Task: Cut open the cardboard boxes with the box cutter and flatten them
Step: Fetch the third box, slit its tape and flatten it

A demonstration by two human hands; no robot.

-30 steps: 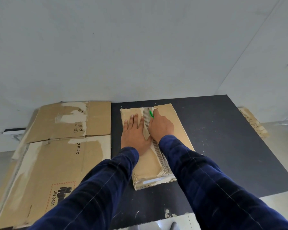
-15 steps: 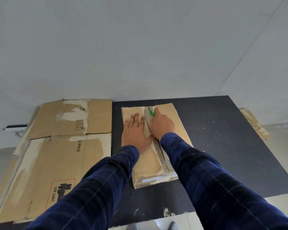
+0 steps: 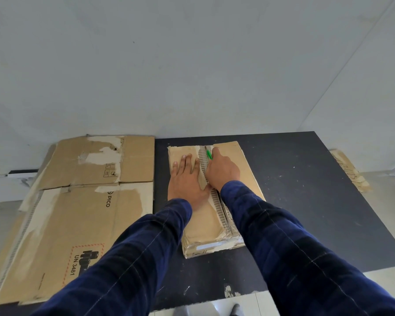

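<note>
Little has moved since the earlier frames: both hands keep their places on the box, and the green tool has edged only slightly along the seam.

Curled round the box cutter (image 3: 209, 154), the right hand (image 3: 222, 172) holds it with the forefinger stretched toward 12 o'clock; the green handle shows just past the knuckles, its tip at the far end of the seam. At 9 o'clock of it, just beside, the left hand (image 3: 187, 179) lies flat with straight fingers, pressing on the left flap. Both arms wear dark blue checked sleeves (image 3: 135, 258).

Under the hands lies the cardboard box (image 3: 201, 224) — long, low and tan, its length running from 6 to 12 o'clock. A strip of bare corrugation runs down its middle seam between the hands, and pale tape covers the end at 6 o'clock. The box rests on a black surface (image 3: 306, 201) flecked with pale marks.

At 9 o'clock of the box, just beside it, two flattened sheets lie flat: the far sheet (image 3: 96, 163) has torn pale patches, and the near sheet (image 3: 78, 224) carries the print "PICO" and a red dashed label reading "UN 3481". Both overhang the surface's edge at 9 o'clock.

At 3 o'clock, well apart from the box and off the surface, lies a narrow cardboard scrap (image 3: 349, 171). A plain pale wall (image 3: 192, 65) stands behind, at 12 o'clock.
</note>
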